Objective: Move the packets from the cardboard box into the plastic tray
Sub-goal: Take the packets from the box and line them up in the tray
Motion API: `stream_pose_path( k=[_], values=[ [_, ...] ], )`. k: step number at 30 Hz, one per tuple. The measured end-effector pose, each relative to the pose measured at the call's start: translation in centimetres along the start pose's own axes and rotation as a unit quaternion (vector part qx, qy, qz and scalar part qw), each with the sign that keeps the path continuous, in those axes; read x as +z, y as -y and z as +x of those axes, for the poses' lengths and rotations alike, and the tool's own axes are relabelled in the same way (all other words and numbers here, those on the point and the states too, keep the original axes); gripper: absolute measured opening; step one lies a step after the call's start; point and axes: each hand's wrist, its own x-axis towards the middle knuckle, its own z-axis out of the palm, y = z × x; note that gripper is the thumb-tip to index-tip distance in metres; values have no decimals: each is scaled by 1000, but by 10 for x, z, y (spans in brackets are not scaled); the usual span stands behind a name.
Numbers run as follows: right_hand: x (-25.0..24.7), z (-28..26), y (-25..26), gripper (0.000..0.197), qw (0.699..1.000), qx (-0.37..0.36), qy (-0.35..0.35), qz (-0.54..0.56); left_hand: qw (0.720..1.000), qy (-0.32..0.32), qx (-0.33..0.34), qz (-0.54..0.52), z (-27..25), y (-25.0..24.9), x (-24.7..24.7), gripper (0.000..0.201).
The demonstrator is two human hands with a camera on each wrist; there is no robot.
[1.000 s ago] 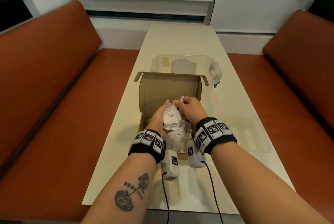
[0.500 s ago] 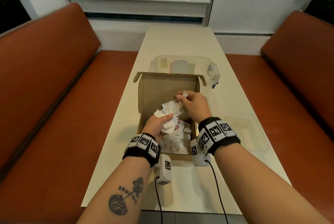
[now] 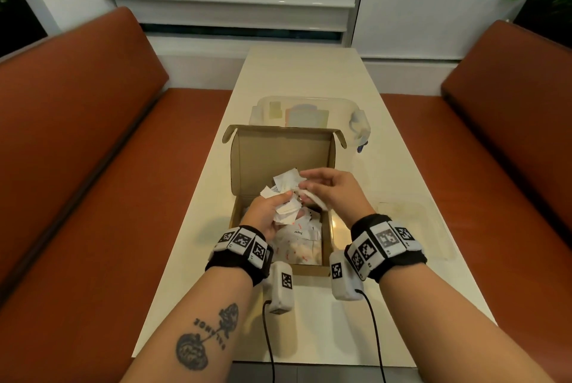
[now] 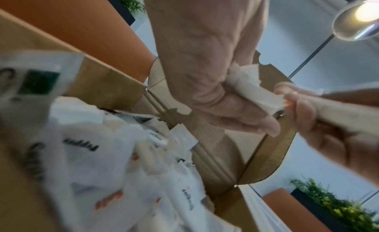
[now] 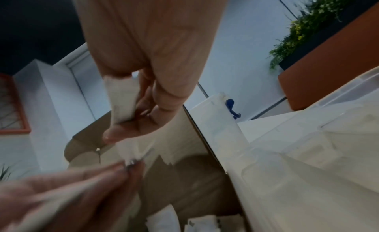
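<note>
Where half a second ago the two hands worked apart, the left hand (image 3: 268,209) now grips its bunch of packets (image 3: 286,194) higher over the cardboard box (image 3: 280,159), and the right hand (image 3: 328,189), fingers loosely curled, pinches a packet against that bunch. More packets lie in the box; the plastic tray (image 3: 356,110) stands just behind it on the table (image 3: 387,172).

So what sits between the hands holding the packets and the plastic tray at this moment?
In the head view, only the cardboard box's raised lid stands between the packets held by both hands and the plastic tray behind it.
</note>
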Motion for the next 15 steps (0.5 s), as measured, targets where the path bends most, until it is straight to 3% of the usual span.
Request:
stream_pose_path(
  k=[6,15],
  values=[
    [-1,-4,-13,29,990,10,-37,-133,995,-25,31,87,7,-10,5,17],
    [-8,-3,-20,25,986,57,-63,-142,995,-11,52,86,2,2,12,24]
  ],
)
